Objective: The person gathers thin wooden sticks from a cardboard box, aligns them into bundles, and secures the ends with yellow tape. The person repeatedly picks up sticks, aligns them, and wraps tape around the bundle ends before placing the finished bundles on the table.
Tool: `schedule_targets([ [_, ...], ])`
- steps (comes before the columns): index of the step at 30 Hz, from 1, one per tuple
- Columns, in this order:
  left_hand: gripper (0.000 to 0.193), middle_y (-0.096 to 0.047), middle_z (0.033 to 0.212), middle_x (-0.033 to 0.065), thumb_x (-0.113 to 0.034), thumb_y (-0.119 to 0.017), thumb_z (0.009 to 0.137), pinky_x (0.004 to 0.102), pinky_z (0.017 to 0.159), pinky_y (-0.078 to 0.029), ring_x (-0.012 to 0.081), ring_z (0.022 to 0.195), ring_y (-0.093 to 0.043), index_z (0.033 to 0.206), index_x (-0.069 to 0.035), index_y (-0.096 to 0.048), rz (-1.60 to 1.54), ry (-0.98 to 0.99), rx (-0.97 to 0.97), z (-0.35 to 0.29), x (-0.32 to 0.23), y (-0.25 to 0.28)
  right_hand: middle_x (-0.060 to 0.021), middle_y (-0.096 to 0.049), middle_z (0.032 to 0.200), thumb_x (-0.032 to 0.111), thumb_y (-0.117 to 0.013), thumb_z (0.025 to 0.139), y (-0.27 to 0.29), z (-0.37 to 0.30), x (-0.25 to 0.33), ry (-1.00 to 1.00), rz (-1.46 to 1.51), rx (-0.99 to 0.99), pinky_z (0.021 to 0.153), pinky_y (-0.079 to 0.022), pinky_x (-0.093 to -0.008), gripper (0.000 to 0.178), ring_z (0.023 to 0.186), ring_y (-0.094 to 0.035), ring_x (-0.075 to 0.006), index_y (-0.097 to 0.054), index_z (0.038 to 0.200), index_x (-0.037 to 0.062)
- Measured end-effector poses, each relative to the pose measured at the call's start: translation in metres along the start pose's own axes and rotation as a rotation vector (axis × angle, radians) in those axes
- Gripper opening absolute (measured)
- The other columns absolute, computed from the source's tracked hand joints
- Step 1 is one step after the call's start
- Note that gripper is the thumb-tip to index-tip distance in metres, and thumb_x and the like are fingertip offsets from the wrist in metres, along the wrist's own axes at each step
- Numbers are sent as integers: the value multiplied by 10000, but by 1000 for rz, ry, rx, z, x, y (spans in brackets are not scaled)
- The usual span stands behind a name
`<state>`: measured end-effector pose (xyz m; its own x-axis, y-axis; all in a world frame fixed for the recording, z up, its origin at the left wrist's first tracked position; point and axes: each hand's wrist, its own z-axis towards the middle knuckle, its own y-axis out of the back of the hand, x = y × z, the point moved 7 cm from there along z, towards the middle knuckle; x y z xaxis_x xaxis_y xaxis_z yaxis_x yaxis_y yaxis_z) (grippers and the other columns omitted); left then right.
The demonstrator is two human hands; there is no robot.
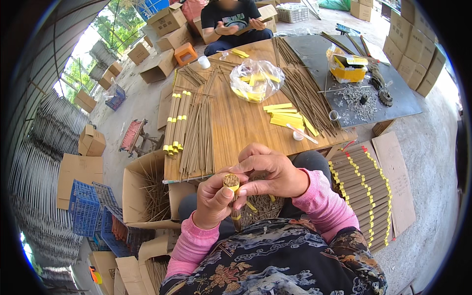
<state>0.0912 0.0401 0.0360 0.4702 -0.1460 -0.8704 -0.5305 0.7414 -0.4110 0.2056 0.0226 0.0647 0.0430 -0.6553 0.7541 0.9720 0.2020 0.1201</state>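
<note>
A round bundle of brown incense sticks [231,180] is in front of my body, its end facing up and a yellow paper band [232,189] around it. My left hand [212,197] wraps the bundle from the left, thumb against the band. From the right, my right hand [269,173] closes its fingertips on the bundle's upper end, its thumb at the band's edge. The lower part of the bundle hangs down toward my lap. Beyond my hands, finished bundles [177,120] with yellow bands and loose incense sticks [198,135] lie on the wooden table [236,132].
Yellow paper strips [287,118], a small white cup with a stick [298,135] and a plastic bag [256,81] lie on the table. Banded bundles [361,191] cover cardboard at right. A carton of sticks [147,191] stands left. Another person [236,24] sits across.
</note>
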Motion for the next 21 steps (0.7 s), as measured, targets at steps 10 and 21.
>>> schedule_targets([
  [10, 428, -515, 876, 88, -326, -539, 870, 201, 471, -383, 84, 548, -488, 1031, 70, -538, 198, -29, 139, 2, -9, -7, -82, -530, 819, 178, -742, 687, -1, 7, 4, 97, -6, 54, 622, -431, -260, 313, 741, -544, -181, -620, 916, 3],
  [21, 520, -537, 882, 103, -377, -527, 865, 220, 446, -368, 91, 512, -468, 1122, 73, -494, 35, 53, 124, -1, -12, -4, -88, -563, 832, 145, -695, 744, -5, 20, 6, 99, -44, 130, 649, -438, -281, 270, 753, -562, -196, -621, 966, 11],
])
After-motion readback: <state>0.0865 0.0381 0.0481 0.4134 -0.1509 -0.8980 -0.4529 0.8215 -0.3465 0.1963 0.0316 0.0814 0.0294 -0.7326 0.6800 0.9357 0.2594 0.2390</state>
